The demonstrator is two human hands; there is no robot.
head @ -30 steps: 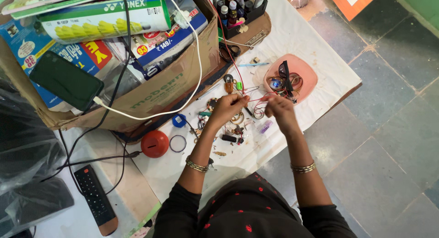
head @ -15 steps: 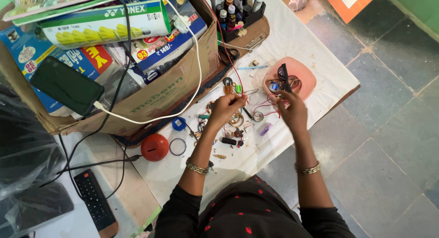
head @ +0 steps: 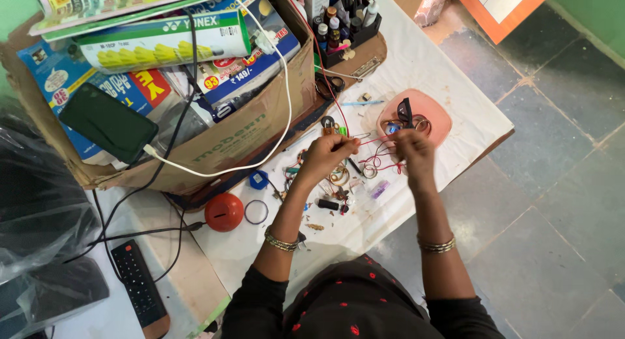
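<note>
Stretching left to right between the two hands, a thin red wire (head: 372, 142) is held above the white cloth (head: 456, 85), beside the pink tray (head: 437, 114). Its ends are pinched by the closed left hand (head: 329, 151) and the closed right hand (head: 411, 147).

Both hands (head: 329, 153) (head: 411, 147) raised, fingers pinched shut

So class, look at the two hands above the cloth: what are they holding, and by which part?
Both hands, left hand and right hand, pinch a thin red wire stretched between their fingertips, each holding one end; the exact grip is too small to tell.
</note>
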